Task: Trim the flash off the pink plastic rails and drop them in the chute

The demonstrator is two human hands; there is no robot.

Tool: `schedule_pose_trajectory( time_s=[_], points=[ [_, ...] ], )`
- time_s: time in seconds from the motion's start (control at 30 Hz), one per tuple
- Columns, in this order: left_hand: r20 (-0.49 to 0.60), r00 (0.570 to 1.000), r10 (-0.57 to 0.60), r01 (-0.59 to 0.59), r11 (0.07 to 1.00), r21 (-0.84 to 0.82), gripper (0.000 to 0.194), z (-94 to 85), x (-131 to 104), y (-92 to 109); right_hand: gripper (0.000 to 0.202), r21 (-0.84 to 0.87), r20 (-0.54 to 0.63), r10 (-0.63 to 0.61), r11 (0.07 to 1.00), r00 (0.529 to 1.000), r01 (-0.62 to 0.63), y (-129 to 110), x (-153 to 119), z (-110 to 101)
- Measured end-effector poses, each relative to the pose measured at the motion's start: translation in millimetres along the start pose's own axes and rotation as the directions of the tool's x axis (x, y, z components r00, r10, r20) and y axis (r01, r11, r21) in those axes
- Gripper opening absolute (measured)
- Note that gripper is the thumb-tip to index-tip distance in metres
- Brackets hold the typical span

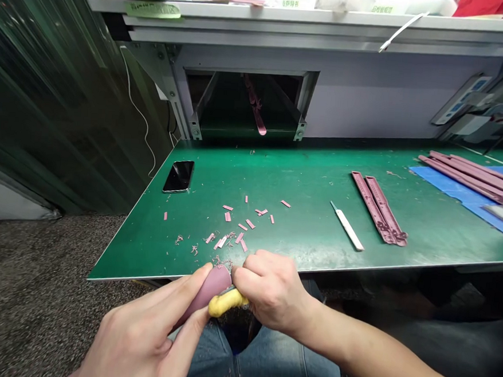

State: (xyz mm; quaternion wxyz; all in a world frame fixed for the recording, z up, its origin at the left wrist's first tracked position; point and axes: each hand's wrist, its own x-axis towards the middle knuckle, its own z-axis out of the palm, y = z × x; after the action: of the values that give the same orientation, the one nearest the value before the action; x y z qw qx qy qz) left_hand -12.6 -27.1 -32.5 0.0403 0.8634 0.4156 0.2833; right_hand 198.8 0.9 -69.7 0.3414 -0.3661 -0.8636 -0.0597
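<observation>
The left hand [138, 327] gripped a pink piece [206, 294] between thumb and fingers just before the near edge of the table [130, 254], its long axis slanting forward-right, end tableward, while the right hand [273, 285] curled closed beside it, knuckles up, any contents hidden, a yellow lump [226, 303] hard to identify.

Left grip [147, 330] clasps, thumb [196, 321] extended forward; right grip [270, 290] curls fist-like, right forearm [365, 346] slants outward
</observation>
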Motion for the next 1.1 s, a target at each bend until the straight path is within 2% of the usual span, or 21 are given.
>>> schedule_pose_trajectory(
  time_s=[0.2, 0.37, 0.47, 0.53, 0.6, 0.63, 0.7, 0.77, 0.87, 0.93, 1.03, 1.1],
  points=[
    [0.033, 0.988, -0.148, 0.151, 0.982, -0.110, 0.050, 8.0, -8, -1, 0.032, -0.047, -0.051, 0.107, 0.993, 0.993, -0.110, 0, 1, 8],
    [0.021, 0.973, -0.230, 0.230, 0.964, -0.132, 0.044, 14.5, -4, 3, 0.029, -0.090, -0.059, 0.081, 0.992, 0.995, -0.086, -1, 0, 18],
    [0.019, 0.969, -0.245, 0.246, 0.965, -0.087, 0.042, 17.7, -1, -1, 0.031, -0.046, -0.034, 0.057, 0.997, 0.998, -0.059, 5, -1, 21],
    [0.041, 0.984, -0.176, 0.177, 0.984, -0.031, 0.044, 16.4, 2, -10, 0.036, 0.058, -0.009, 0.001, 0.998, 1.000, 0.000, 13, -1, 19],
    [0.086, 0.996, 0.016, -0.020, 0.999, 0.039, 0.042, 10.9, 9, -23, 0.038, 0.164, 0.020, -0.078, 0.984, 0.997, 0.074, 24, -1, 12],
    [0.118, 0.984, 0.137, -0.146, 0.987, 0.069, 0.040, 6.7, 13, -30, 0.038, 0.190, 0.042, -0.112, 0.976, 0.993, 0.102, 30, -1, 8],
    [0.191, 0.920, 0.343, -0.366, 0.926, 0.096, 0.039, -2.8, 24, -38, 0.036, 0.169, 0.111, -0.154, 0.976, 0.982, 0.134, 37, 1, -1],
    [0.244, 0.858, 0.452, -0.485, 0.869, 0.096, 0.042, -11.2, 35, -40, 0.031, 0.098, 0.201, -0.182, 0.981, 0.962, 0.165, 40, 4, -7],
    [0.286, 0.803, 0.523, -0.566, 0.820, 0.089, 0.043, -19.3, 48, -35, 0.026, 0.039, 0.310, -0.220, 0.975, 0.925, 0.219, 39, 9, -11],
    [0.299, 0.791, 0.535, -0.581, 0.809, 0.089, 0.043, -22.6, 50, -32, 0.023, 0.055, 0.341, -0.250, 0.968, 0.906, 0.247, 39, 11, -12],
    [0.291, 0.797, 0.529, -0.569, 0.819, 0.069, 0.044, -23.7, 42, -32, 0.022, 0.127, 0.326, -0.299, 0.954, 0.897, 0.272, 41, 10, -12],
    [0.213, 0.831, 0.514, -0.530, 0.848, 0.019, 0.044, -17.3, 34, -33, 0.024, 0.252, 0.250, -0.275, 0.944, 0.928, 0.212, 39, 6, -13]
  ],
)
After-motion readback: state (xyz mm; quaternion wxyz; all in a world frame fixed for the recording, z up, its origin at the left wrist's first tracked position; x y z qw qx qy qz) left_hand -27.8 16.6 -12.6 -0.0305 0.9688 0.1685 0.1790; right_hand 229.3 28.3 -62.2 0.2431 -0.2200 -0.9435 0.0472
